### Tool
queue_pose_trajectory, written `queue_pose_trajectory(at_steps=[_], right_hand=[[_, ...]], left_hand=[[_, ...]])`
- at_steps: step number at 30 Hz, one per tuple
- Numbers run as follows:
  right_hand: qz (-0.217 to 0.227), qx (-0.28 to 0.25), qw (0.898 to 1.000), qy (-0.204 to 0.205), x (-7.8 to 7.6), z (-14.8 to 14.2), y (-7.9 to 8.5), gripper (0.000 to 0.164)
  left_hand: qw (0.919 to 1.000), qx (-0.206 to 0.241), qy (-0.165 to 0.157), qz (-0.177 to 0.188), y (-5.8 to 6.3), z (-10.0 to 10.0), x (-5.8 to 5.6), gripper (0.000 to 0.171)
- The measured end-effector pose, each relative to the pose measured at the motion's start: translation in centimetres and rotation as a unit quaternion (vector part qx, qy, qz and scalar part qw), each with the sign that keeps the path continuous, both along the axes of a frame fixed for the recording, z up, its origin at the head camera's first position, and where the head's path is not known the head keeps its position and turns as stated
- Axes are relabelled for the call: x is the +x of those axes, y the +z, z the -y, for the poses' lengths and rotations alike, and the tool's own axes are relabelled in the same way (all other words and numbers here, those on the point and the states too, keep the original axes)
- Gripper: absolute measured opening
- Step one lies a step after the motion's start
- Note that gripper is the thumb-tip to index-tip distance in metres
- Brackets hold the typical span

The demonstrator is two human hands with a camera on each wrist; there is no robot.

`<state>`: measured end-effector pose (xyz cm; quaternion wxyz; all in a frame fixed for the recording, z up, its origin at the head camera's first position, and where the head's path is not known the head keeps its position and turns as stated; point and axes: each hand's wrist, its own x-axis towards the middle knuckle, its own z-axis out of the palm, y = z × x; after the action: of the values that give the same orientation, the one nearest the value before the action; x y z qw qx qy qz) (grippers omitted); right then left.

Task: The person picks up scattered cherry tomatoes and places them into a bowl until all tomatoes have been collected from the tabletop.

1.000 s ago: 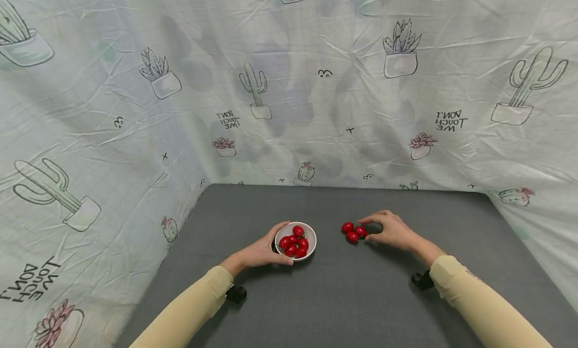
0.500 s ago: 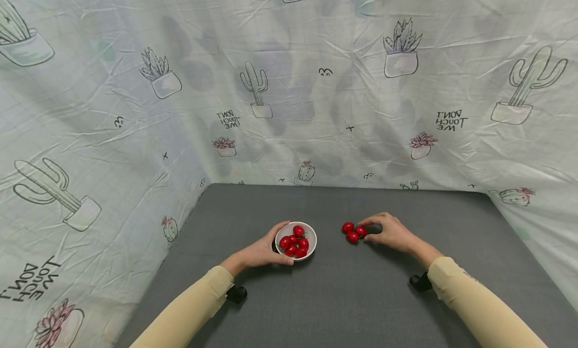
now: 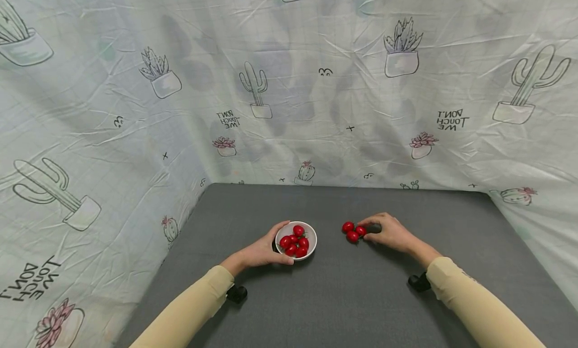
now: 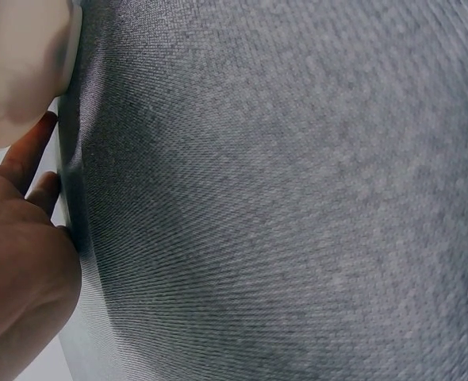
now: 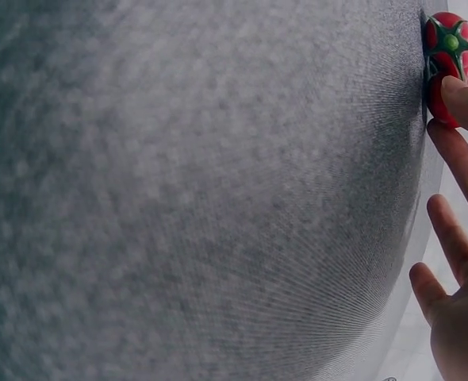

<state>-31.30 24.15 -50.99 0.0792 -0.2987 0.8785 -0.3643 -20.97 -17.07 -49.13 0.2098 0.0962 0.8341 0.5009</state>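
Observation:
A small white bowl (image 3: 311, 248) with several red cherry tomatoes (image 3: 291, 249) inside stands near the middle of the grey table. My left hand (image 3: 261, 250) holds it from the left, thumb on the near side and fingers round the far side. In the left wrist view, fingertips reach the underside of the bowl (image 4: 20, 71). To the right, three loose tomatoes lie close together. My right hand (image 3: 393, 233) pinches the rightmost tomato (image 3: 360, 231) between thumb and index finger. The right wrist view shows the thumb over this tomato (image 5: 439, 99), beside another with a green stem (image 5: 451, 42); the other fingers are spread.
The grey cloth-covered table (image 3: 334, 303) runs back to a pale curtain (image 3: 307, 137) printed with cacti, which also hangs along the left side. Black devices (image 3: 237, 294) are strapped under both wrists. The other two loose tomatoes (image 3: 347, 227) sit just left of my right fingertips.
My right forearm has shifted very slightly to the left, its fingers staying at the same tomato. The left hand and the bowl have kept their place.

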Motion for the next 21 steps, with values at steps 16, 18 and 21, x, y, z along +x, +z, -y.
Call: queue_pose_trajectory(at_steps=[16, 18, 21], right_hand=[[-0.008, 0.005, 1.0, -0.006, 0.07, 0.22, 0.07, 0.031], [-0.01, 0.002, 1.0, -0.006, -0.01, 0.19, 0.05, 0.03], [-0.014, -0.004, 1.0, -0.005, -0.16, 0.03, 0.03, 0.03]], left_hand=[[0.9999, -0.009, 0.0, -0.006, -0.12, 0.08, -0.07, 0.105], [1.0, -0.008, 0.0, -0.005, -0.08, 0.08, -0.07, 0.105], [1.0, -0.007, -0.001, -0.003, -0.04, 0.07, -0.06, 0.105]])
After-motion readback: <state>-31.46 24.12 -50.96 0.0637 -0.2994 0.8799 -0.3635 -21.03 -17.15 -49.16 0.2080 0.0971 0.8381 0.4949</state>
